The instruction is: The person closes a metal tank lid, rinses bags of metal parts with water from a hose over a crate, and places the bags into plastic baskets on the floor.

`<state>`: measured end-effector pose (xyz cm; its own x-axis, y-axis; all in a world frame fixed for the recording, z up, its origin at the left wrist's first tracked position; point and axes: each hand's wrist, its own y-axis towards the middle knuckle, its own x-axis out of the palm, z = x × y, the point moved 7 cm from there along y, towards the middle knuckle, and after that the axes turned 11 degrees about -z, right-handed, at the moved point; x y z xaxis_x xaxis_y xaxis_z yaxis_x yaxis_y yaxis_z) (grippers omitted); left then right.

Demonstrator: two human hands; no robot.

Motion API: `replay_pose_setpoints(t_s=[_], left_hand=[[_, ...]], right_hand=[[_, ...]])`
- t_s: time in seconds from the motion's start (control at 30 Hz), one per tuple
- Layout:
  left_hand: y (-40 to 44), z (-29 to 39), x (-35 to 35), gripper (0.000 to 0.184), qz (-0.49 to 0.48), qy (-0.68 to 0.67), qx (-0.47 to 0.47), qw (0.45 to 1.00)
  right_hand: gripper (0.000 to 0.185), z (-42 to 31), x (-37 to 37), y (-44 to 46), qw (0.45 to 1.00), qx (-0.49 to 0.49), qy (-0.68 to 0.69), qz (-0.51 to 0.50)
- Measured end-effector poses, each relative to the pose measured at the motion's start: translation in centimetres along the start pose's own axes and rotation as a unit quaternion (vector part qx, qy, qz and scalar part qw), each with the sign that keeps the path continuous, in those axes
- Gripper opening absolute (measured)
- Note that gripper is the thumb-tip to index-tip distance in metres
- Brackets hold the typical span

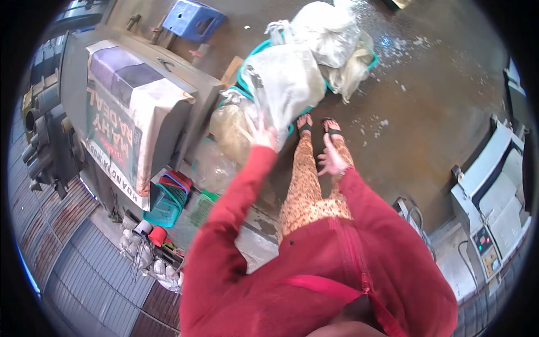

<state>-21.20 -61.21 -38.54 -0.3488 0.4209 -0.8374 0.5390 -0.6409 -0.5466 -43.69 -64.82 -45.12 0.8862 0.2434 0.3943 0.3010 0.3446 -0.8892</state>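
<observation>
My left hand (263, 135) reaches forward with its fingers spread at the near edge of a large white plastic bag (286, 78). Whether the fingertips touch the bag I cannot tell. This bag lies in a teal plastic basket (245, 70), most of which it hides. A yellowish filled bag (230, 129) rests left of the same hand. My right hand (332, 160) hangs apart in front of my right leg, fingers extended and nothing in them. Another white bag (328, 31) and a cream sack (351, 67) are piled farther back.
A blue plastic stool (193, 19) stands at the far left on the wet floor (432, 112). Left is a machine with a printed sack (135, 101) draped over it; teal baskets (163, 205) are stacked below. White bits (398, 56) litter the floor. A grey machine (494, 191) stands right.
</observation>
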Motion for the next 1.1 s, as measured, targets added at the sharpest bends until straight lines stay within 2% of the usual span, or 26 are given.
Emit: replay_pose_setpoints(t_s=[0.03, 0.07, 0.1, 0.13, 0.17, 0.2, 0.27, 0.33, 0.4, 0.43, 0.47, 0.5, 0.53, 0.57, 0.6, 0.63, 0.67, 0.7, 0.73, 0.77, 0.8, 0.83, 0.9, 1.0, 1.07, 1.1], left_hand=[[-0.7, 0.4, 2.5, 0.023, -0.073, -0.052, 0.013, 0.996], [-1.8, -0.2, 3.1, 0.031, -0.074, -0.329, -0.015, 0.941], [-3.1, -0.1, 4.5, 0.037, -0.105, -0.522, -0.097, 0.841], [-4.4, 0.8, 5.9, 0.039, -0.203, -0.610, -0.153, 0.750], [-5.4, 2.3, 8.0, 0.036, -0.074, -0.869, -0.160, 0.462], [-5.7, 3.2, 5.8, 0.030, -0.024, -0.957, -0.203, 0.205], [-7.0, 5.0, 8.5, 0.024, 0.018, -0.935, -0.256, -0.245], [-6.8, 7.0, 5.5, 0.018, -0.012, -0.878, -0.167, -0.449], [-7.3, 7.5, 4.1, 0.014, -0.036, -0.871, -0.077, -0.484], [-7.6, 7.8, 4.1, 0.013, -0.048, -0.884, -0.041, -0.464], [-7.8, 7.6, 4.6, 0.013, -0.058, -0.897, -0.005, -0.438], [-7.5, 7.6, 5.7, 0.022, -0.083, -0.919, -0.016, -0.386], [-6.7, 7.8, 7.4, 0.027, -0.139, -0.952, -0.051, -0.267], [-5.4, 7.6, 9.0, 0.033, -0.193, -0.967, -0.091, -0.142], [-4.4, 7.1, 10.7, 0.038, -0.244, -0.961, -0.129, -0.016], [-3.9, 6.6, 14.2, 0.053, -0.247, -0.953, -0.166, 0.050], [-3.5, 5.2, 18.3, 0.065, -0.278, -0.906, -0.243, 0.207], [-2.3, 2.0, 20.6, 0.072, -0.183, -0.835, -0.288, 0.431], [-0.6, -2.3, 22.7, 0.075, -0.057, -0.578, -0.178, 0.795], [0.6, -5.0, 20.8, 0.074, -0.030, -0.513, -0.235, 0.825], [2.5, -6.7, 18.6, 0.075, 0.016, -0.468, -0.246, 0.848], [5.3, -7.6, 15.4, 0.077, 0.084, -0.410, -0.193, 0.888], [12.0, -7.2, 10.0, 0.085, 0.084, -0.311, -0.088, 0.943], [22.0, -4.6, 9.8, 0.094, 0.102, -0.119, 0.048, 0.986], [28.0, -4.0, 13.8, 0.093, 0.059, -0.193, 0.132, 0.971], [30.0, -4.1, 16.4, 0.091, -0.039, -0.285, 0.175, 0.941]], right_hand=[[0.092, 0.5, 2.3, 4.1, 0.995, 0.042, 0.081, -0.031], [0.096, 1.0, 4.3, 7.9, 0.981, 0.085, 0.163, -0.059], [0.093, -1.6, 7.2, 11.5, 0.955, -0.080, 0.199, -0.203], [0.091, -3.8, 9.0, 13.1, 0.884, -0.240, 0.228, -0.330], [0.088, -3.5, 9.8, 14.6, 0.872, -0.208, 0.262, -0.358], [0.085, -3.8, 10.6, 14.8, 0.860, -0.172, 0.294, -0.380], [0.079, -5.5, 13.1, 13.1, 0.830, -0.107, 0.352, -0.419], [0.073, -8.3, 15.3, 12.3, 0.792, -0.057, 0.390, -0.466], [0.053, -8.0, 13.2, 14.4, 0.957, -0.060, 0.103, -0.263], [0.042, -8.2, 11.4, 14.0, 0.991, -0.052, -0.045, -0.112], [0.038, -9.5, 12.3, 12.1, 0.990, -0.103, -0.091, -0.016], [0.035, -11.0, 10.8, 13.4, 0.938, -0.076, -0.337, 0.018], [0.032, -12.5, 9.6, 15.1, 0.826, -0.042, -0.560, 0.048], [0.030, -14.1, 12.1, 14.1, 0.604, -0.018, -0.793, 0.075], [0.023, -14.0, 11.8, 14.5, 0.492, 0.006, -0.864, 0.102], [0.018, -14.0, 12.6, 15.0, 0.314, -0.032, -0.946, 0.077], [0.014, -14.1, 13.0, 15.6, 0.122, -0.069, -0.989, 0.047], [0.010, -15.2, 12.8, 16.8, 0.011, -0.082, -0.995, 0.055], [0.007, -16.9, 12.5, 18.4, -0.098, -0.094, -0.989, 0.061], [0.008, -19.6, 13.1, 19.6, -0.172, -0.156, -0.972, 0.043], [0.008, -22.1, 14.3, 20.0, -0.226, -0.279, -0.933, 0.028], [0.008, -23.7, 16.8, 19.0, -0.283, -0.280, -0.917, -0.014], [0.004, -23.5, 18.3, 19.2, -0.345, -0.235, -0.902, -0.104], [0.005, -21.4, 18.9, 19.3, -0.340, -0.313, -0.853, -0.244], [0.005, -24.0, 17.9, 21.8, -0.236, -0.382, -0.860, -0.243], [0.030, -24.9, 17.7, 21.9, -0.278, -0.343, -0.871, -0.216]])
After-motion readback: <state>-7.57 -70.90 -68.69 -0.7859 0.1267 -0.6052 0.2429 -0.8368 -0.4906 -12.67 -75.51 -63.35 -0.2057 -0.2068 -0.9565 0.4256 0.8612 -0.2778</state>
